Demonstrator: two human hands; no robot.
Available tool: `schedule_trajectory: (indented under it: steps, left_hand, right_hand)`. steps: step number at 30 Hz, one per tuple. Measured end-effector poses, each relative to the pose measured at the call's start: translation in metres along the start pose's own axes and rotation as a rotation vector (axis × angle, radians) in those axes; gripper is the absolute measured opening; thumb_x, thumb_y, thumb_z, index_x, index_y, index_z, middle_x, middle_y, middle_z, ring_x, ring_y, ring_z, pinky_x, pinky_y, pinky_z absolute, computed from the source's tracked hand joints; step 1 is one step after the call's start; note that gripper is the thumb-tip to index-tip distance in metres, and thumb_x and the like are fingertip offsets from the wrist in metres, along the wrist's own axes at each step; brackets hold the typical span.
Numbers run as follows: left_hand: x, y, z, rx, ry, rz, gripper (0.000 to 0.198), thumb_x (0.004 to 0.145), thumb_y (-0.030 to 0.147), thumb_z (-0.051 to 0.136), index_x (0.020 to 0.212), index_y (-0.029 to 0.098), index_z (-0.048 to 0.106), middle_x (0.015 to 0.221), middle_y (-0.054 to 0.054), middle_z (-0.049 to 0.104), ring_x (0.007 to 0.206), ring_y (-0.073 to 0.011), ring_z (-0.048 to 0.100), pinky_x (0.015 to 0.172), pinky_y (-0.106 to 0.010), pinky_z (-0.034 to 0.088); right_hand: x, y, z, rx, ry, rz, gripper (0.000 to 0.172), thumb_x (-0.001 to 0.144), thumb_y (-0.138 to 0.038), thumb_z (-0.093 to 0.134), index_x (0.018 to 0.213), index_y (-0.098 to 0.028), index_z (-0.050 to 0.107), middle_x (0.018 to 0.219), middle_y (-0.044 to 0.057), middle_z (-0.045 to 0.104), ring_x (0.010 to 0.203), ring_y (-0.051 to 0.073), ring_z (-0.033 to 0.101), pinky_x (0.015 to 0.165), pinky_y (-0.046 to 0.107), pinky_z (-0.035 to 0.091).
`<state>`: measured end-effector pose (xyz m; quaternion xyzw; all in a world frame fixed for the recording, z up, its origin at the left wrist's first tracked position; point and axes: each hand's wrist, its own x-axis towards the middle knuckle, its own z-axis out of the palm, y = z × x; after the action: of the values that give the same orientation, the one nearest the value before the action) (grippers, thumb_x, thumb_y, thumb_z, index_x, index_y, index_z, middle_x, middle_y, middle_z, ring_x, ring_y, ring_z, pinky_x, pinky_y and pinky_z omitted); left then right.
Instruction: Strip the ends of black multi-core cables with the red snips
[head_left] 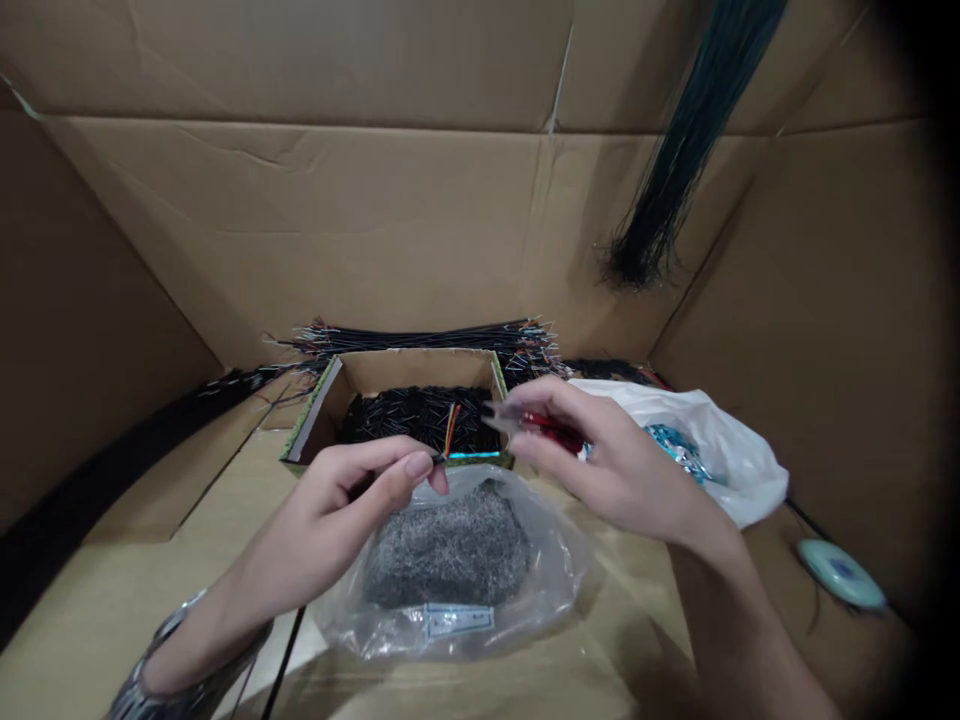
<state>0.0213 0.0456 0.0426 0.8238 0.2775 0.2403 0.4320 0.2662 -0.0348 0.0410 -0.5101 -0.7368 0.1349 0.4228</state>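
Between the thumb and fingertips of my left hand (375,490) is the end of a cable with thin coloured wires (451,428) fanning up and a bright blue strand pointing right. My right hand (600,450) grips red-handled pliers or cutters (551,430), their jaws apart and aimed left, a little right of the coloured wires. Behind both hands, an open cardboard box (412,365) holds many short black pieces (397,415). Below the hands lies a clear plastic bag (559,575) filled with small grey metallic bits (457,550).
A bundle of black cables (435,338) lies behind the box. At right are a white bag (750,470) with shiny blue pieces and a pale green oval object (840,573). Dark strands (694,140) hang at upper right. Cardboard walls (337,200) surround the table (195,580).
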Motion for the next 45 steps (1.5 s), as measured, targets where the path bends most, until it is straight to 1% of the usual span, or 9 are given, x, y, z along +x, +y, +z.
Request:
schedule_trajectory:
  steps: [3, 7, 13, 18, 25, 31, 35, 41, 45]
  left_hand:
    - [-0.003, 0.000, 0.000, -0.276, -0.109, -0.072, 0.043, 0.102, 0.051, 0.049, 0.079, 0.019, 0.067, 0.057, 0.006, 0.034, 0.051, -0.0113, 0.026, 0.047, -0.025, 0.020]
    - [-0.007, 0.001, 0.004, -0.508, -0.270, -0.114, 0.044, 0.100, 0.051, 0.054, 0.076, 0.016, 0.066, 0.056, 0.007, 0.031, 0.050, -0.0102, 0.022, 0.048, -0.026, 0.017]
    - [-0.012, 0.000, 0.013, -0.701, -0.440, -0.160, 0.044, 0.097, 0.053, 0.058, 0.077, 0.015, 0.068, 0.049, 0.009, 0.029, 0.046, -0.0086, 0.020, 0.048, -0.027, 0.015]
    - [-0.012, -0.004, 0.017, -0.809, -0.481, -0.124, 0.043, 0.098, 0.052, 0.058, 0.077, 0.015, 0.068, 0.048, 0.009, 0.026, 0.043, -0.0078, 0.017, 0.044, -0.026, 0.013]
    - [-0.013, -0.004, 0.022, -0.669, -0.293, -0.020, 0.038, 0.099, 0.049, 0.058, 0.083, 0.018, 0.072, 0.051, 0.007, 0.039, 0.045, -0.0079, 0.028, 0.046, -0.023, 0.022]
    - [-0.019, 0.005, 0.021, -0.194, 0.149, 0.304, 0.019, 0.098, 0.021, 0.063, 0.083, 0.021, 0.075, 0.067, 0.003, 0.065, 0.063, -0.0115, 0.056, 0.059, -0.022, 0.042]
    - [-0.016, -0.003, 0.022, 0.120, 0.342, 0.519, 0.020, 0.094, 0.007, 0.065, 0.107, 0.021, 0.072, 0.082, 0.001, 0.069, 0.072, -0.0116, 0.059, 0.067, -0.021, 0.046]
    - [-0.004, -0.012, 0.021, 0.198, 0.294, 0.359, 0.014, 0.099, 0.019, 0.059, 0.104, 0.018, 0.073, 0.085, -0.002, 0.073, 0.073, -0.0137, 0.063, 0.068, -0.022, 0.048]
    - [-0.006, -0.005, 0.016, 0.090, 0.130, 0.126, 0.031, 0.103, 0.036, 0.052, 0.086, 0.020, 0.072, 0.064, 0.003, 0.060, 0.059, -0.0125, 0.053, 0.054, -0.022, 0.040]
  right_hand:
    - [-0.005, -0.010, 0.006, 0.165, -0.006, -0.183, 0.034, 0.084, -0.020, 0.079, 0.115, -0.023, 0.065, 0.100, 0.001, 0.074, 0.076, 0.013, 0.065, 0.066, 0.024, 0.050]
    - [-0.009, -0.017, 0.021, 0.234, 0.016, -0.332, 0.039, 0.081, -0.002, 0.073, 0.113, -0.024, 0.072, 0.087, 0.000, 0.073, 0.069, 0.013, 0.064, 0.062, 0.024, 0.051]
    - [-0.008, -0.018, 0.033, 0.367, 0.151, -0.516, 0.016, 0.088, -0.013, 0.072, 0.103, -0.016, 0.077, 0.066, 0.001, 0.065, 0.053, 0.012, 0.055, 0.049, 0.026, 0.042]
    - [-0.007, -0.021, 0.043, 0.391, 0.274, -0.539, 0.017, 0.083, -0.013, 0.078, 0.099, -0.017, 0.077, 0.058, -0.002, 0.061, 0.046, 0.011, 0.049, 0.046, 0.026, 0.039]
    - [-0.007, -0.027, 0.055, 0.324, 0.455, -0.466, 0.010, 0.083, -0.014, 0.075, 0.088, -0.021, 0.071, 0.052, -0.005, 0.056, 0.042, 0.010, 0.043, 0.042, 0.024, 0.035]
    - [-0.013, -0.033, 0.068, 0.367, 0.526, -0.214, 0.020, 0.081, -0.007, 0.073, 0.076, -0.022, 0.062, 0.057, -0.008, 0.051, 0.048, 0.009, 0.044, 0.045, 0.021, 0.035]
    - [-0.015, -0.046, 0.083, 0.342, 0.555, -0.090, 0.015, 0.083, -0.010, 0.073, 0.078, -0.022, 0.066, 0.057, -0.008, 0.053, 0.047, 0.008, 0.046, 0.044, 0.019, 0.036]
    - [-0.021, -0.051, 0.061, -0.041, 0.371, -0.357, 0.024, 0.087, -0.004, 0.067, 0.107, -0.015, 0.072, 0.065, -0.003, 0.059, 0.051, 0.011, 0.048, 0.050, 0.025, 0.039]
    - [-0.020, -0.034, 0.026, -0.342, 0.201, -0.329, 0.035, 0.089, -0.004, 0.064, 0.123, -0.012, 0.067, 0.076, 0.002, 0.060, 0.061, 0.015, 0.052, 0.055, 0.029, 0.040]
